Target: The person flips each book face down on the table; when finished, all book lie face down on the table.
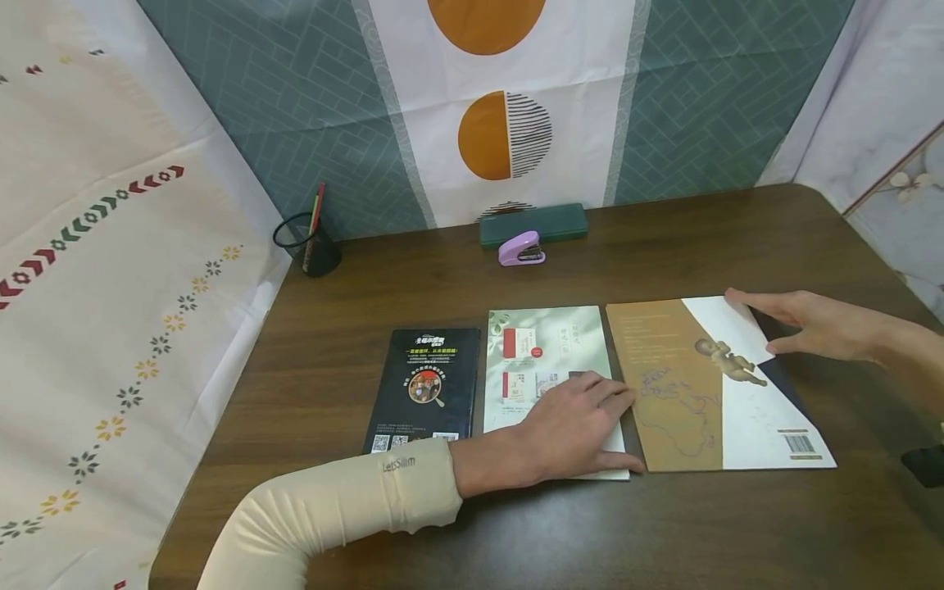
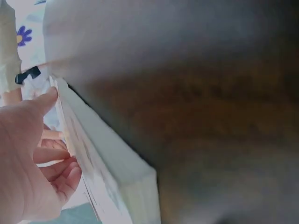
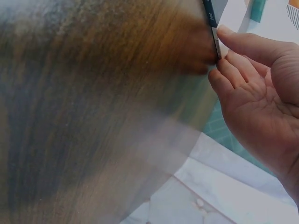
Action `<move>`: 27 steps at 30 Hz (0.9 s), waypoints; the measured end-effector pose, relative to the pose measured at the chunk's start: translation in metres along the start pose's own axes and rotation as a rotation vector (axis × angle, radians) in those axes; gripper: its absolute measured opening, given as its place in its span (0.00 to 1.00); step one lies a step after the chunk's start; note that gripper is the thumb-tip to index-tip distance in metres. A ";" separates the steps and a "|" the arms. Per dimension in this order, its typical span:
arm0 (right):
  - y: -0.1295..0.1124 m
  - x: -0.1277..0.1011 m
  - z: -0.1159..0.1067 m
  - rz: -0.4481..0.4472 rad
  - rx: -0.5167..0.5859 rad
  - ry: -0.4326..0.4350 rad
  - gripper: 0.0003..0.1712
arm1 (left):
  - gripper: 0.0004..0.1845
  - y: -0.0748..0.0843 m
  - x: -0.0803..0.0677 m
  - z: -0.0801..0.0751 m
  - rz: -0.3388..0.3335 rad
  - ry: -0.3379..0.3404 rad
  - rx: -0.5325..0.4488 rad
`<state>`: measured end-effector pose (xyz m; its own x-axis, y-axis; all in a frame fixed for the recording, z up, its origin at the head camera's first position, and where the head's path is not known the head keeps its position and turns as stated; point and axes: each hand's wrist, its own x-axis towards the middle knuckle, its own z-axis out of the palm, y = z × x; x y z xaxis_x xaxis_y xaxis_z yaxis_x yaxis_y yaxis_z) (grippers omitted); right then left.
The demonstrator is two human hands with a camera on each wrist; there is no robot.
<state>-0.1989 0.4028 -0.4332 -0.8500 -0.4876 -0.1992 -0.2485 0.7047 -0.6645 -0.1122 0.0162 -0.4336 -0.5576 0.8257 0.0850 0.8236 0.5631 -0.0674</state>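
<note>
My left hand (image 1: pixel 568 426) rests on a light green book (image 1: pixel 546 328) in the middle of the row, its fingers near the book's right edge and its thumb near the bottom right corner. In the left wrist view, the left hand (image 2: pixel 44 158) lies beside a thick book's pale page block (image 2: pixel 112 140). At the right, my right hand (image 1: pixel 826 324) touches the upper right edge of a tan and white book (image 1: pixel 678 393), thumb apart from the forefinger. The right wrist view shows the right hand (image 3: pixel 257 84) at a narrow dark book edge (image 3: pixel 211 14).
A black book (image 1: pixel 413 377) lies left of the green one. Behind them are a lilac stapler (image 1: pixel 521 249), a dark green case (image 1: pixel 568 221) and a black mesh pen holder (image 1: pixel 322 256) on the brown table (image 1: pixel 354 295). Patterned cloth (image 1: pixel 295 98) hangs behind.
</note>
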 end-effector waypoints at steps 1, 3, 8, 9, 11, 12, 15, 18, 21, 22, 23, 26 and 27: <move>0.000 -0.001 0.000 0.000 0.006 0.001 0.57 | 0.47 -0.001 -0.001 -0.001 0.006 -0.007 -0.013; -0.001 -0.002 0.000 0.000 0.016 0.005 0.57 | 0.47 -0.005 -0.002 -0.002 0.019 -0.019 -0.050; -0.007 -0.002 0.002 0.002 -0.022 0.017 0.57 | 0.45 -0.019 -0.011 -0.006 0.030 -0.075 -0.181; -0.009 -0.002 0.002 0.003 -0.021 0.016 0.57 | 0.44 -0.022 -0.013 -0.006 0.027 -0.086 -0.209; -0.012 -0.002 0.003 0.017 -0.009 0.015 0.58 | 0.44 -0.028 -0.017 -0.008 0.018 -0.105 -0.263; -0.013 -0.002 0.003 0.031 0.002 0.014 0.59 | 0.44 -0.031 -0.018 -0.008 0.013 -0.109 -0.284; -0.015 -0.002 0.003 0.044 0.060 0.001 0.60 | 0.45 -0.038 -0.025 -0.011 -0.014 -0.108 -0.327; -0.015 -0.001 0.003 0.054 0.054 -0.006 0.61 | 0.45 -0.046 -0.033 -0.013 -0.048 -0.083 -0.343; -0.014 -0.002 0.003 0.066 0.041 -0.015 0.62 | 0.44 -0.058 -0.044 -0.015 -0.095 -0.055 -0.364; -0.014 -0.002 0.003 0.072 0.038 -0.016 0.62 | 0.44 -0.062 -0.048 -0.016 -0.114 -0.049 -0.370; -0.014 -0.002 0.003 0.076 0.039 -0.018 0.62 | 0.45 -0.066 -0.052 -0.017 -0.134 -0.045 -0.379; -0.014 -0.002 0.003 0.079 0.037 -0.015 0.61 | 0.45 -0.079 -0.065 -0.018 -0.198 -0.016 -0.406; -0.014 -0.002 0.003 0.080 0.039 -0.014 0.61 | 0.45 -0.083 -0.069 -0.018 -0.221 -0.007 -0.415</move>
<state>-0.1923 0.3918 -0.4258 -0.8598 -0.4379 -0.2625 -0.1616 0.7211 -0.6737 -0.1398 -0.0881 -0.4158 -0.7239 0.6884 0.0458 0.6560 0.6661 0.3551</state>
